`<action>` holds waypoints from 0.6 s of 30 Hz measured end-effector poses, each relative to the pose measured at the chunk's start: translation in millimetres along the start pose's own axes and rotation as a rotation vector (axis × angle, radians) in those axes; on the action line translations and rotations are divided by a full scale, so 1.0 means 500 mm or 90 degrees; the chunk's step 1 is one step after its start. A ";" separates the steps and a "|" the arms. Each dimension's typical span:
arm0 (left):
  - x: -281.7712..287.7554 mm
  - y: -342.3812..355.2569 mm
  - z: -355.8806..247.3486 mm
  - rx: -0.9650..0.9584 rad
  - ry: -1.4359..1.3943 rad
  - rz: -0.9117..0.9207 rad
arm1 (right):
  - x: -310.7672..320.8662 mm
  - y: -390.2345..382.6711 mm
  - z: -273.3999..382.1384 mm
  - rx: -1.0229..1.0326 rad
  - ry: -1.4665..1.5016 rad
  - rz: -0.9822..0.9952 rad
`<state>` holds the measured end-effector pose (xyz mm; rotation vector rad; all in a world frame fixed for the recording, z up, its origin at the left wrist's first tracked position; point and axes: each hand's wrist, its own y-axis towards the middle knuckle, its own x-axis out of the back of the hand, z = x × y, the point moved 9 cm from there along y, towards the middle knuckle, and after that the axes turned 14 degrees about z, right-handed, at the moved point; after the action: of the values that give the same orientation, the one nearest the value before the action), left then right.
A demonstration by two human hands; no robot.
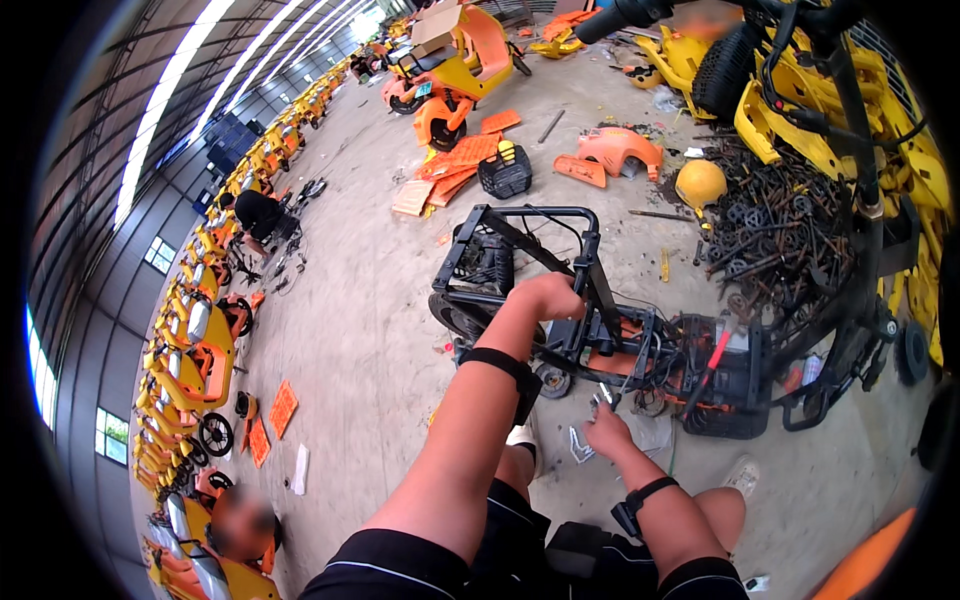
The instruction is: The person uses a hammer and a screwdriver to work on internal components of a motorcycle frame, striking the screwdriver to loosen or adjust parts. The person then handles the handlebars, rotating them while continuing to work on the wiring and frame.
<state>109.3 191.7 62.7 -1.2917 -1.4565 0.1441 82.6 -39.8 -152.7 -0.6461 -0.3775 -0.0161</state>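
Note:
A stripped black scooter frame [520, 213] stands on the floor in front of me, with its bare seat frame on the left and its footboard section on the right. My left hand [548, 297] is closed at the frame's slanting rear tube; its fingertips are partly hidden. Lower down, beside the frame's underside, my right hand [608, 432] is closed with thumb and forefinger round a small metal-and-black tool [606, 396], too small to name exactly. Loose cables [640, 360] run along the frame near that hand. A red-handled tool [717, 350] lies across the footboard section.
Black metal parts [790, 225] are heaped at the right, beside a yellow helmet [701, 184] and yellow body panels [760, 120]. Orange panels [460, 160] lie ahead. A yellow-orange scooter [470, 60] stands farther off. Scooters [195, 350] line the left; a person [262, 215] crouches near them.

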 end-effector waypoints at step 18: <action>0.004 -0.036 -0.030 -0.001 -0.046 -0.017 | 0.108 0.011 0.125 0.244 0.599 -0.023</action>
<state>110.2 178.1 82.1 -1.2798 -1.5350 0.1736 112.4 7.1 -91.4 -0.1988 0.5106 -0.2661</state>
